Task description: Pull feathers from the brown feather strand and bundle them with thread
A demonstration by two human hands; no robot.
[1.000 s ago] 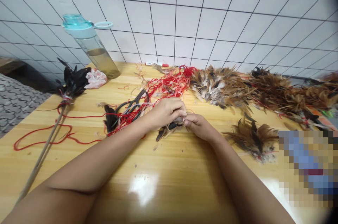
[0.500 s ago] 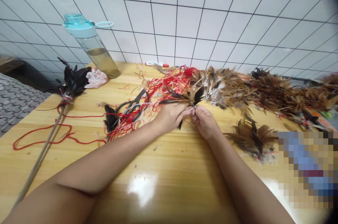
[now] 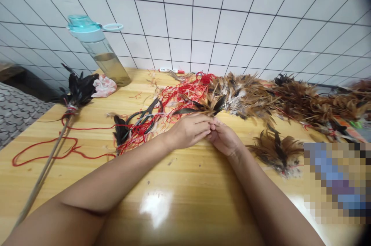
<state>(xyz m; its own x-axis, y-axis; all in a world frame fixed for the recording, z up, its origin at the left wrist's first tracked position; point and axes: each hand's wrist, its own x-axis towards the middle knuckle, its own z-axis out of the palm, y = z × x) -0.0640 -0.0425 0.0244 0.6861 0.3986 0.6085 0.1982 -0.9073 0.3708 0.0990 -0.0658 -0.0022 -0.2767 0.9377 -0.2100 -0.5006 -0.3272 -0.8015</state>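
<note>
My left hand (image 3: 189, 130) and my right hand (image 3: 225, 137) meet over the middle of a yellow wooden table (image 3: 162, 199). Both pinch the base of a small bundle of brown and black feathers (image 3: 207, 106), which fans up and away from my fingers. Just behind the bundle lies a tangle of red string (image 3: 179, 97). Black scissors (image 3: 145, 116) lie in the string to the left of my left hand.
A long heap of brown feathers (image 3: 290, 99) runs along the back right. A smaller brown tuft (image 3: 278, 151) lies right of my right hand. A stick with black feathers (image 3: 69, 103) and loose red cord (image 3: 55, 151) lies left. A water bottle (image 3: 101, 52) and marker (image 3: 172, 70) stand by the tiled wall.
The feather bundle has turned from pointing down towards me to fanning up and away. Both hands have shifted slightly farther from me and kept their pinch.
</note>
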